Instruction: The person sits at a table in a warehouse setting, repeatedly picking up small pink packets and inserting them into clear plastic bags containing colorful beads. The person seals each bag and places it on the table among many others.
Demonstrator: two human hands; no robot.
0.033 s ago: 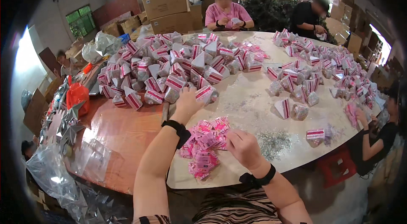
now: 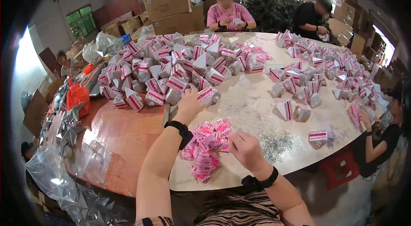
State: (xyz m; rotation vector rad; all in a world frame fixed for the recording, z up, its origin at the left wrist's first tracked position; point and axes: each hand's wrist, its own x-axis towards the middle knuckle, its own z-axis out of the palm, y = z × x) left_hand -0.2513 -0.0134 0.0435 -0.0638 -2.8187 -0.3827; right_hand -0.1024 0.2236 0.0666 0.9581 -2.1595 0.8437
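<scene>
My left hand reaches to the near edge of a big heap of cake-slice ornaments, silvery wedges with pink bands. Its fingers are bent against one cake-slice ornament and appear to grip its left end; the fingertips are partly hidden. Closer to me lies a pile of small pink printed packets. At the right side of this pile my right hand is closed in a pinch. What sits between its fingertips is too small to make out; the pile's edge is right beside them.
More ornaments are spread over the right of the pale table. Silver tinsel scraps lie right of my right hand. An orange-brown board, a red bag and clear plastic are at left. Co-workers work around the table.
</scene>
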